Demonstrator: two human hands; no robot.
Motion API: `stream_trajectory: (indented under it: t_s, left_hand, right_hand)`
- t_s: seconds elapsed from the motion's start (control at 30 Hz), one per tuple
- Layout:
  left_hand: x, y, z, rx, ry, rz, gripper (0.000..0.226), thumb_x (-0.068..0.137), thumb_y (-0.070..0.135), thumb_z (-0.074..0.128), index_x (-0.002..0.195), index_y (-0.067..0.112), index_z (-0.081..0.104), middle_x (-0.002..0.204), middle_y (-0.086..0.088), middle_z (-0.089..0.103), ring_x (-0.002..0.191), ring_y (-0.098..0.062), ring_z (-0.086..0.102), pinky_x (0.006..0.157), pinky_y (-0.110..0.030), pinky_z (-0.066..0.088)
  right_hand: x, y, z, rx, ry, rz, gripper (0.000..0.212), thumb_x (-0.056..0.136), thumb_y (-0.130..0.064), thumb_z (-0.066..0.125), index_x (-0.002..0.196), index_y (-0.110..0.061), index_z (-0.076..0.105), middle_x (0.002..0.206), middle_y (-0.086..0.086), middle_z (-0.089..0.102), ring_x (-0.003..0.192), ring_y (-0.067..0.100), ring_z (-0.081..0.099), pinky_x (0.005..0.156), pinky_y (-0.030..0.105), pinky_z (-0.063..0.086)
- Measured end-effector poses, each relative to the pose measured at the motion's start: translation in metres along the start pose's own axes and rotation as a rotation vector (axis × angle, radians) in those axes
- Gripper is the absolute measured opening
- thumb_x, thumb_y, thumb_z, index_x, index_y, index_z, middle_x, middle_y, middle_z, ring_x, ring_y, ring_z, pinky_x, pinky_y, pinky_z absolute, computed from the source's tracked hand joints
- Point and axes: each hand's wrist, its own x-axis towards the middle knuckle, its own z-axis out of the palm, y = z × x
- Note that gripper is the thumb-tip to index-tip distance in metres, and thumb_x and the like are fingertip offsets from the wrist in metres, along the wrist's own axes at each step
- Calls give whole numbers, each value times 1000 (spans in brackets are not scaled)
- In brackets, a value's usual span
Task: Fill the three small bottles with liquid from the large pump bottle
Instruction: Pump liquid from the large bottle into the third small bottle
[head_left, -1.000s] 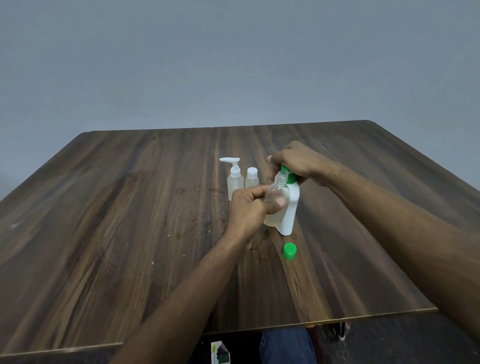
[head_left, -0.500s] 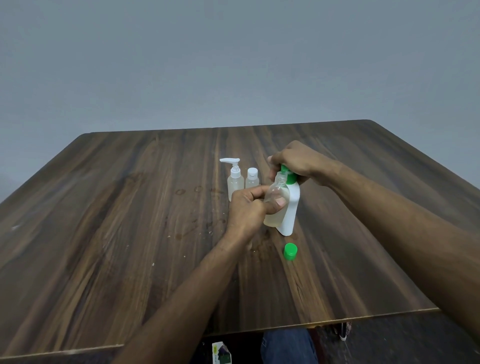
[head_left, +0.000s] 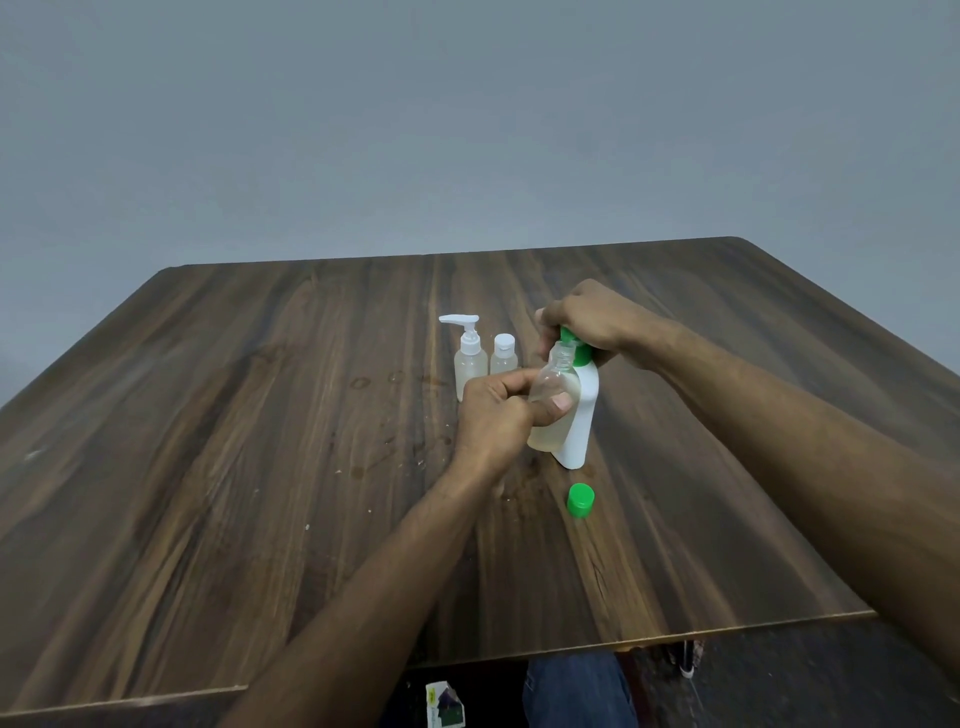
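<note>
Left hand (head_left: 496, 415) grips the clear open bottle (head_left: 551, 402), tilted under the green pump, while the right hand (head_left: 587, 319) curls over the large white pump bottle (head_left: 579, 421) mid-table (head_left: 208, 441); green cap (head_left: 580, 500) lies just beside it

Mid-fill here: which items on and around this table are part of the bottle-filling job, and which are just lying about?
Part of the job:
- large pump bottle, right hand on its green pump
- open clear bottle, held by left hand
- small pump-top bottle
- small white-capped bottle
- loose green cap

Lying about:
- small printed carton on the floor under the table
</note>
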Motion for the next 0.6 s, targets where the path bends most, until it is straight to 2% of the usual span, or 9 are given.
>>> stream_trajectory:
  t_s: [0.2,0.33,0.43,0.5,0.6]
  left_hand:
    - [0,1,0,22,4,6,21,75,3,73,85,21,75,79,6,73,81,-15,65,85,-43,54]
    - [1,0,0,24,2,0,21,74,2,73,88,18,76,82,3,73,82,-17,66,86,-46,53]
    - [2,0,-1,30,0,-3,21,74,3,73,85,21,76,82,2,73,84,-19,66,87,-49,54]
    - [2,0,-1,27,-1,4,21,74,3,73,85,21,76,82,2,73,83,-19,66,86,-50,54]
    - [1,0,-1,17,-1,10,21,75,2,72,85,20,75,81,3,73,81,-16,65,85,-48,54]
  right_hand:
    - [2,0,-4,55,-57,34,43,99,-44,56,78,-8,67,85,8,77,60,16,67,58,27,51]
    - [0,-1,-3,44,-50,23,35,100,-29,54,79,-6,68,71,4,73,55,14,64,55,26,51]
    - [0,0,-1,21,-16,4,30,96,-17,53,72,-6,68,76,8,72,55,17,61,52,24,50]
    - [1,0,-1,6,-4,2,32,97,-19,54,72,-6,68,71,5,72,54,16,61,50,23,48]
    - [2,1,-2,12,-25,4,40,101,-35,54,79,-6,69,68,1,72,53,13,64,53,24,48]
